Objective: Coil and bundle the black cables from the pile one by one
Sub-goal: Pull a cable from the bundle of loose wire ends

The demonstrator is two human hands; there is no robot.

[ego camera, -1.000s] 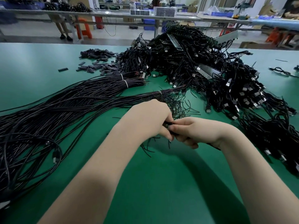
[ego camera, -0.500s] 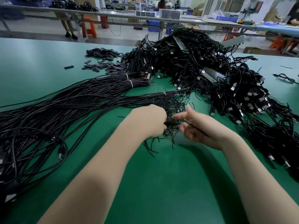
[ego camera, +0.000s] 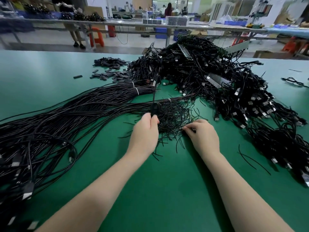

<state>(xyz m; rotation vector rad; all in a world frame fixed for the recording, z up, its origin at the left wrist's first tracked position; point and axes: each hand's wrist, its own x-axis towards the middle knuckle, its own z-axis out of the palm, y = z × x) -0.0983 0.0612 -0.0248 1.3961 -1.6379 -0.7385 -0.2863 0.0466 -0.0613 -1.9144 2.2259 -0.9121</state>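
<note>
Cables (ego camera: 209, 77) heaped at the table's (ego camera: 41, 77) far edge; left hand (ego camera: 144, 131) grips one coiled cable (ego camera: 155, 108) upright, right hand (ego camera: 203, 136) pinches a thin tie (ego camera: 189, 129) from the loose ties.

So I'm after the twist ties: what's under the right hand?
The right hand rests on the edge of the loose tie wires, pinching at them on the green table. Anything beneath its palm is covered.

Black cables (ego camera: 209, 77) with silver plugs on a green table (ego camera: 167, 190).
</note>
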